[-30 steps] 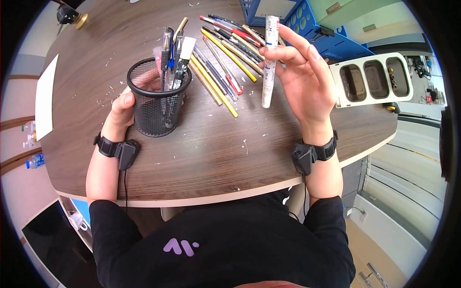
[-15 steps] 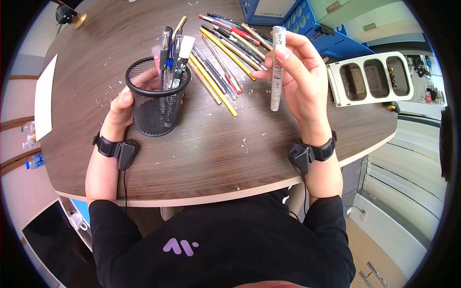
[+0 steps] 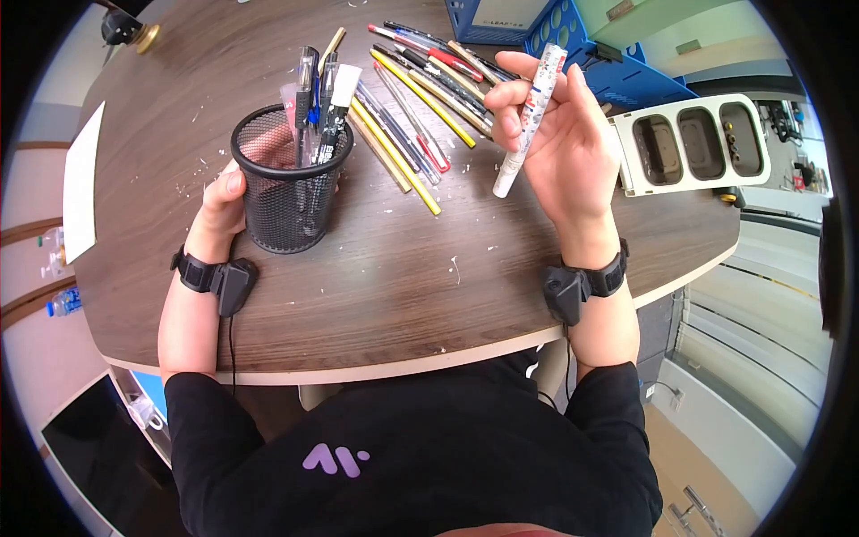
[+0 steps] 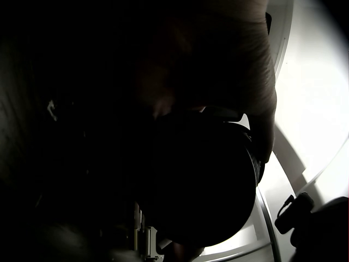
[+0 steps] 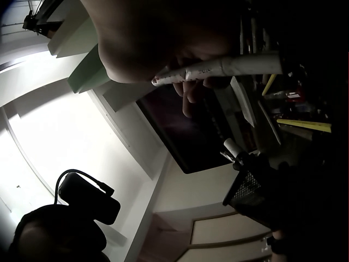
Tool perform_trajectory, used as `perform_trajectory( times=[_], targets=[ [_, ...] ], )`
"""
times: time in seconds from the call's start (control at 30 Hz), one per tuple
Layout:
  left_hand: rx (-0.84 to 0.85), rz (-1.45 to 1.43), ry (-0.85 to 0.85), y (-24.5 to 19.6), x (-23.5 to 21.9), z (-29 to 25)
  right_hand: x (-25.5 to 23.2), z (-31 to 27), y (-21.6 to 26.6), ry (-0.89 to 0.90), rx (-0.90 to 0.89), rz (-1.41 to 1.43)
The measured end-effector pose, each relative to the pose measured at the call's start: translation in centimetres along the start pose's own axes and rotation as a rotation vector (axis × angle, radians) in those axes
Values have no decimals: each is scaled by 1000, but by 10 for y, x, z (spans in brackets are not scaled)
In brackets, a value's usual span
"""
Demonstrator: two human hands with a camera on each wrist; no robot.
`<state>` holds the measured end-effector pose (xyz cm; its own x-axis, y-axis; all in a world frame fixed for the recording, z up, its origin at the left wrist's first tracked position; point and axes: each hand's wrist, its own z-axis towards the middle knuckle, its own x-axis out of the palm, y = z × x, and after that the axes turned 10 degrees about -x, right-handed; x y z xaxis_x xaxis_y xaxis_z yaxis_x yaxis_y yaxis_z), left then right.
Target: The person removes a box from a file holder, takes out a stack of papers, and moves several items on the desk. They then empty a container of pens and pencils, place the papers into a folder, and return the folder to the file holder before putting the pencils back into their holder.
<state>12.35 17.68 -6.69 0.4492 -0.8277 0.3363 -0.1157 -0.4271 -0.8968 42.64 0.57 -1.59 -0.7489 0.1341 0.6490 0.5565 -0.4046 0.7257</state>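
My left hand [image 3: 221, 201] grips a black mesh pen cup [image 3: 291, 210] from its left side, thumb near the rim. Several pens and a white-capped black marker [image 3: 337, 112] stand in the cup. In the left wrist view the cup [image 4: 202, 185] is a dark round shape below the hand. My right hand [image 3: 577, 166], palm turned up, holds a white paint marker [image 3: 534, 109] between its fingers, above the table. The marker tilts, its top leaning right. The right wrist view shows the same marker [image 5: 218, 68] lying across the fingers.
Several loose pens and pencils, including a yellow pencil [image 3: 428, 101], lie between the hands. A white tray with three compartments [image 3: 633, 183] stands at the right, a blue holder [image 3: 640, 85] behind it. White paper [image 3: 82, 183] lies at the left edge. Small white scraps dot the table [image 3: 385, 286].
The marker has turned in my right hand's fingers, going from nearly upright to a tilt with its top to the right. My left hand and the cup stay almost in place.
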Motion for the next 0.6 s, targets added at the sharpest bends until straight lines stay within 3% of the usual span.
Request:
perform_trajectory(
  times=[0.6],
  targets=[
    [7,11,-8,-1,2,0,-3,-1,0,56,17,150]
  ],
)
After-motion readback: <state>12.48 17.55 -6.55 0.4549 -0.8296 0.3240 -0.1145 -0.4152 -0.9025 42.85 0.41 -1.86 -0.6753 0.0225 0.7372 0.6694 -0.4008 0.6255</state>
